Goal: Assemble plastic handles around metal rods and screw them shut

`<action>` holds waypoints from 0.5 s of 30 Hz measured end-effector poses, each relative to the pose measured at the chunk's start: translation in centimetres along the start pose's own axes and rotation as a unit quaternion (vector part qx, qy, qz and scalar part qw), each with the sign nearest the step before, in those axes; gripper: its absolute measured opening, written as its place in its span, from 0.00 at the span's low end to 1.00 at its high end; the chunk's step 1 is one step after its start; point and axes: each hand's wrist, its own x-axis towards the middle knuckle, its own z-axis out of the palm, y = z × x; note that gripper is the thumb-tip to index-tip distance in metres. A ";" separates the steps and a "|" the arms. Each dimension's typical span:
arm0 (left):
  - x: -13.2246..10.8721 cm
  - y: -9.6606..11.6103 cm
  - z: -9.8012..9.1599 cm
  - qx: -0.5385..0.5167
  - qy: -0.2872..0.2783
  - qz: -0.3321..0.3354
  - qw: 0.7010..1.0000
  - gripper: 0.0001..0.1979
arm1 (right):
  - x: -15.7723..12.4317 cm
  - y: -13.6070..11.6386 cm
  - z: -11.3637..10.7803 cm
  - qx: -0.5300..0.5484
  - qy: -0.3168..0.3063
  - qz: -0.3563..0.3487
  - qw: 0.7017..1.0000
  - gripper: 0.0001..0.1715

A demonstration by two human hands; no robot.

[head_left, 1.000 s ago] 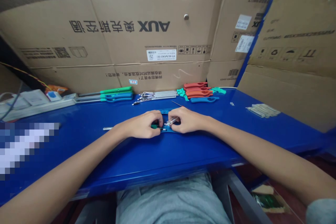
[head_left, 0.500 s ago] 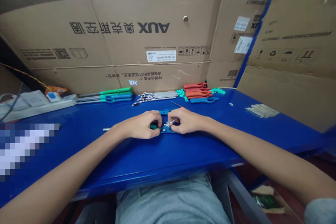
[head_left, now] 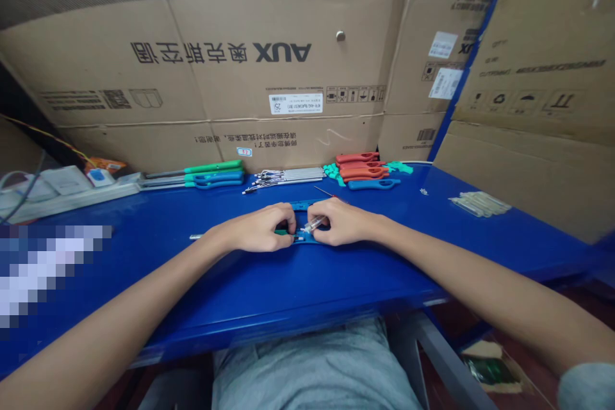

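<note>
My left hand (head_left: pixel 264 228) is closed, its fingertips pinching the near edge of a blue lighter handle shell (head_left: pixel 308 237). A thin metal tube (head_left: pixel 196 237) sticks out to the left behind that wrist, and a bit of green shows under the fingers. My right hand (head_left: pixel 343 223) is closed on a small clear fuel tank (head_left: pixel 315 224) with a white tip, held tilted over the shell. Its lower fingers rest against the shell's right end. Just behind both hands lies another blue shell piece (head_left: pixel 302 206). The fingers hide most of the shell's inside.
Along the back lie long lighters (head_left: pixel 216 173), metal tubes with wires (head_left: pixel 293 175), orange handles (head_left: pixel 362 170) and a blue handle (head_left: pixel 373 184). A screwdriver (head_left: pixel 325 191) is behind my right hand. Clear tanks (head_left: pixel 480 203) lie right, a power strip (head_left: pixel 62 195) left. Cardboard (head_left: pixel 216 13) walls the table.
Almost nothing differs. My left fingertips have shifted very slightly at the shell's near edge; my right hand keeps the clear tank in the same place.
</note>
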 end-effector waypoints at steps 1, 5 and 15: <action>0.0 0.0 0.0 -0.002 0.000 0.000 1.000 0.07 | 0.0 0.0 0.0 0.001 0.004 -0.003 1.000 0.02; 0.0 -0.2 0.1 -0.010 0.004 0.000 1.000 0.07 | 0.0 0.1 0.3 0.011 0.016 -0.020 1.000 0.01; 0.1 -0.3 0.0 -0.019 0.002 0.004 1.000 0.08 | 0.7 0.7 1.3 -0.008 0.025 -0.094 0.995 0.09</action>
